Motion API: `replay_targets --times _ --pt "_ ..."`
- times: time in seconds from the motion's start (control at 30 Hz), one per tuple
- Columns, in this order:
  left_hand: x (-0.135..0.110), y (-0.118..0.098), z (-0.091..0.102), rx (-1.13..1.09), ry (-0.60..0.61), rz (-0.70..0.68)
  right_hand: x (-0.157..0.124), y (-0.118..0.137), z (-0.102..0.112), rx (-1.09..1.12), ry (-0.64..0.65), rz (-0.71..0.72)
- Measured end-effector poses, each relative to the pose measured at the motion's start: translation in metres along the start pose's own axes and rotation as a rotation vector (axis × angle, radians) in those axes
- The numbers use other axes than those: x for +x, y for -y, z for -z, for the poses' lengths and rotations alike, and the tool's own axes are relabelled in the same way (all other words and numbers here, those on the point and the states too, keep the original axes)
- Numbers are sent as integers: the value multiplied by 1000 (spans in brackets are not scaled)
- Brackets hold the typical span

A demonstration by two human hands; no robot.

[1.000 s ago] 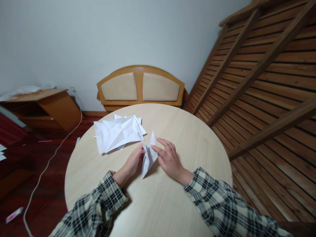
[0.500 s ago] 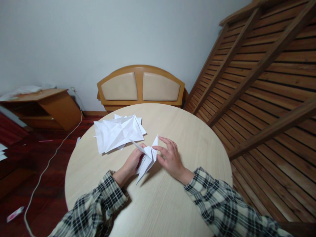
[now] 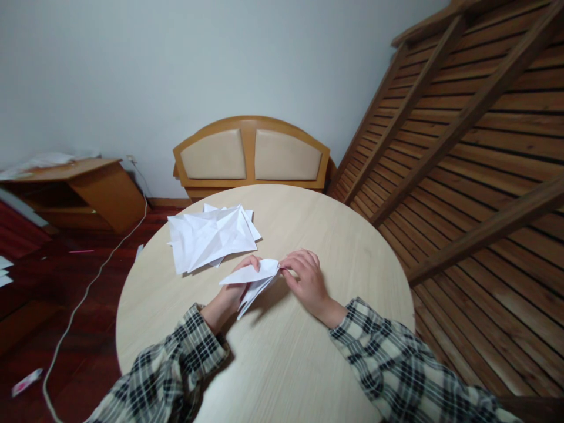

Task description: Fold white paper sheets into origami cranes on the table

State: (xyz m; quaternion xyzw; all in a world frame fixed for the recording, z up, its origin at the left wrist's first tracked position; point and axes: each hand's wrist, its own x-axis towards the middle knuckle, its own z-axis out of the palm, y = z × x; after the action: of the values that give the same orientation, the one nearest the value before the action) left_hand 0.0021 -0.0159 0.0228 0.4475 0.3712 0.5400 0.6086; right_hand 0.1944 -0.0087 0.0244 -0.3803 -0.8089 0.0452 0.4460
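A folded white paper (image 3: pixel 254 275) with several pointed flaps is held just above the round table (image 3: pixel 299 364). My left hand (image 3: pixel 235 288) is closed around its left side, thumb on the upper flap. At the paper's right end, my right hand (image 3: pixel 306 279) pinches the edge between thumb and fingers. One long flap points left across my left hand, and narrower layers hang down toward me. Part of the paper is hidden behind my left hand's fingers. Beyond my left hand lies a stack of creased white paper sheets (image 3: pixel 211 235).
A wooden headboard (image 3: pixel 250 147) stands behind the table against the wall. Wooden slatted panels (image 3: pixel 476 164) lean on the right. At the left are a low wooden cabinet (image 3: pixel 101 194) and a white cable (image 3: pixel 94 282) running along the dark red floor.
My right hand's fingers have curled from spread to a pinch on the paper's right end. The paper has turned, its upright right point no longer shows, and the left flap has swung lower.
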Motion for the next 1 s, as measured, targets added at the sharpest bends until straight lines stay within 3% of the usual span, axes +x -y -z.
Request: replay_targets --times 0.17,0.37,0.57,0.73,1.0 --pt "-7 -3 2 -69 96 14 0 -3 -2 13 -2 -114" --pt "1 -4 0 -63 80 185 0 -10 -4 56 -67 -224" --pt "4 -2 -1 23 14 129 -1 -12 -5 56 -46 -244" --pt "7 -2 2 -8 -96 4 -3 -14 -7 78 -26 -266" --pt "4 -7 -5 49 -150 -30 -4 -8 -15 493 105 -317"
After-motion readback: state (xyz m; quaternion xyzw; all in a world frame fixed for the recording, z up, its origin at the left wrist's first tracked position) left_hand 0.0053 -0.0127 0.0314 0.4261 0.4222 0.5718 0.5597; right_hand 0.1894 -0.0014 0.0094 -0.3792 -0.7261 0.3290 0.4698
